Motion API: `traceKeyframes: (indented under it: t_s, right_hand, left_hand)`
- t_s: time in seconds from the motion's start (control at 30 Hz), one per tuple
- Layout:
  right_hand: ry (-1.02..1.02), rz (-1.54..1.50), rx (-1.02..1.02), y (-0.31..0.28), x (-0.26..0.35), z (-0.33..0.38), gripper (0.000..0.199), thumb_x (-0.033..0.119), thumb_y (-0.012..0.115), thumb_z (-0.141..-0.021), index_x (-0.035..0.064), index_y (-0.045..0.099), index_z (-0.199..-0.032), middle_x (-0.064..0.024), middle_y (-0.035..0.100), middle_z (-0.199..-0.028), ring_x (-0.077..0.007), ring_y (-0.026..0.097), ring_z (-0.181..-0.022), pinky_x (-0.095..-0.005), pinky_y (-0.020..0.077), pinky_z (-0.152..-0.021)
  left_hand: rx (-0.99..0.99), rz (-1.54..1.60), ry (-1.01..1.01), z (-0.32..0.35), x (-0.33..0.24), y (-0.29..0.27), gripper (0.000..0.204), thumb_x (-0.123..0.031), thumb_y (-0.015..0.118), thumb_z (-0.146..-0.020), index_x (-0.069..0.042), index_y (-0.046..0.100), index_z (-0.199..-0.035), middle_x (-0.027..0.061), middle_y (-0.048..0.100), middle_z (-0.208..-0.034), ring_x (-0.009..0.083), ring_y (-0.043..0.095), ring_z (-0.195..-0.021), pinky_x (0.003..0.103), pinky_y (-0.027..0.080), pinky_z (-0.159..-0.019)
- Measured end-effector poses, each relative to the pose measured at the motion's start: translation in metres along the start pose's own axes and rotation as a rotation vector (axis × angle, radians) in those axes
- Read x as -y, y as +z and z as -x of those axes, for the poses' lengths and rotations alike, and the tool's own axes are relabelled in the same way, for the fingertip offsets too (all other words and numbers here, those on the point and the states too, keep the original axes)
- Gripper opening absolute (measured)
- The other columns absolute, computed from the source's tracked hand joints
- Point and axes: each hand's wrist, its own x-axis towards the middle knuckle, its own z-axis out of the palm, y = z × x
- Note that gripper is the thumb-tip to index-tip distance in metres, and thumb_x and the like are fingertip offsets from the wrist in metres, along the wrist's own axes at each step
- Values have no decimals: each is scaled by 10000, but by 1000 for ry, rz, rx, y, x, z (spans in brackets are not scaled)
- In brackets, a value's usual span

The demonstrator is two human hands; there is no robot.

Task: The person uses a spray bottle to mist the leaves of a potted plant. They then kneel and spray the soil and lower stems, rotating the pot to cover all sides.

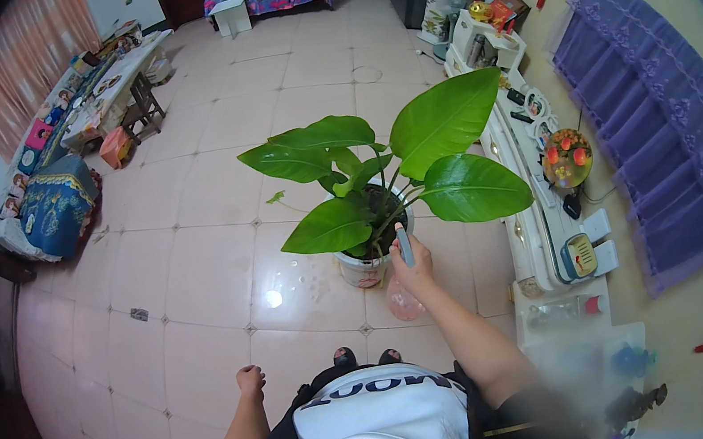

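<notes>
My right hand point(413, 270) is wrapped round the neck of a spray bottle point(405, 300) with a translucent pink body and a grey head. The spray head points up at a potted plant point(453, 122) with broad, glossy green leaves. Its white pot point(362, 273) stands on the floor just ahead of my feet, with dark soil showing between the stems. My left hand point(251, 378) hangs low at my left side, its fingers curled in and nothing visible in them.
A long white cabinet point(523, 236) runs along the right, bearing a flower ornament point(567, 158) and a green basket point(579, 257). Wet spots mark the tiles point(290, 295) left of the pot. A blue-covered seat point(60, 205) and a long table point(117, 83) are at the left.
</notes>
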Motion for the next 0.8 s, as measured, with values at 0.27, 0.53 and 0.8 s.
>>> traceKeyframes:
  t_s: [0.27,0.53,0.8]
  right_hand:
    - [-83,65,121,-2,-19,11,150,165,626,-830,54,600,-927,-142,650,-796,-307,654,-746,-382,504,-671]
    - [-57,106,195,-1,-17,12,161,200,610,-831,61,596,-913,-154,653,-828,-355,642,-776,-420,500,-679]
    - [-91,77,201,-1,-31,14,148,197,606,-841,71,585,-916,-157,639,-813,-356,632,-775,-430,488,-672]
  left_hand:
    - [-6,-9,4,9,-12,-1,252,-36,561,-812,23,569,-1057,85,590,-816,169,588,-649,275,452,-499]
    - [-23,-51,16,17,-27,-5,262,-31,558,-814,31,570,-1068,91,598,-828,170,587,-649,278,458,-510]
    - [-4,-49,35,9,-24,0,278,-38,565,-812,32,564,-1081,97,601,-850,173,593,-660,285,463,-517]
